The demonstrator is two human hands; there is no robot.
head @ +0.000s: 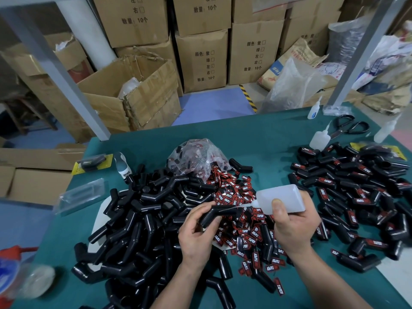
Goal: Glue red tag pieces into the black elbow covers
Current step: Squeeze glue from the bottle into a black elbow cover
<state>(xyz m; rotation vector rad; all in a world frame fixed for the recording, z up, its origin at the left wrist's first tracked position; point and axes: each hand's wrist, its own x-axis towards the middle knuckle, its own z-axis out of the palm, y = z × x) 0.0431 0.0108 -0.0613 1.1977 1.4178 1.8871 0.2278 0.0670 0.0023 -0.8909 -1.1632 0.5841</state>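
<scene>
Nearest, the left hand (198, 233) holds a black elbow cover (223, 212) around its bend, over the red tags (236, 194) mid-table. The right hand (294, 224) grips the glue bottle (283, 200), its nozzle at the cover's right end. The cover looks light, glossy and probably slippery, so the bend suits.

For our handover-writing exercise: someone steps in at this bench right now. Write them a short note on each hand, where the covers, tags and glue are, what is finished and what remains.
Left hand: grips one black elbow cover above the piles.
Right hand: grips the glue bottle, with its nozzle pointing at that cover's end.
Red tags: heaped mid-table, spilling from a clear bag.
Untagged covers: piled on the left.
Tagged covers: piled on the right.
Done: the right pile.
Left to do: the held cover shows no tag yet. Glue and tag it, then work through the left pile.
</scene>
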